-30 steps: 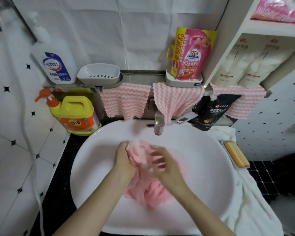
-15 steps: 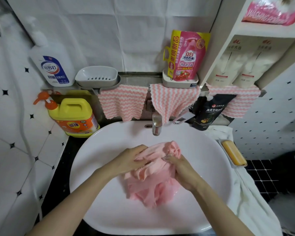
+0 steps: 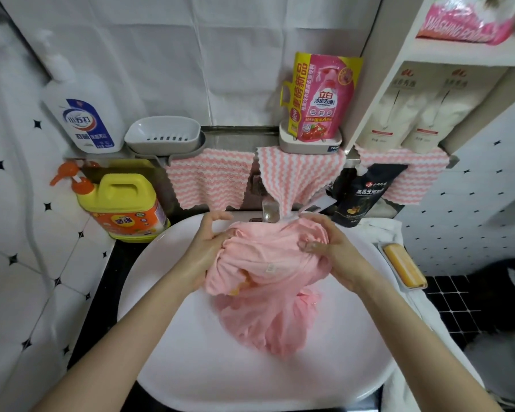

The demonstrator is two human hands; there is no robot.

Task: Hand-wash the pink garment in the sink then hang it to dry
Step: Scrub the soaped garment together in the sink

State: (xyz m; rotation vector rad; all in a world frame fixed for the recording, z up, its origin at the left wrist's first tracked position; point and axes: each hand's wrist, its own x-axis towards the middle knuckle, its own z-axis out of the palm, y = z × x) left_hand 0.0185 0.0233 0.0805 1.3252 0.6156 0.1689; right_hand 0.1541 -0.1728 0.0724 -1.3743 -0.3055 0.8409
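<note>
Pink garment [image 3: 268,281] bunched over the white sink [image 3: 191,367], just under the faucet [image 3: 270,214]. Left hand [image 3: 208,248] clutching its left edge, fingers curled into cloth; right hand [image 3: 330,251] pinching the right side. Lower folds resting in the basin.

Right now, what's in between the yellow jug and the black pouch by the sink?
In the head view, two pink-and-white striped cloths hang between the yellow jug and the black pouch, with the tap below them.
</note>
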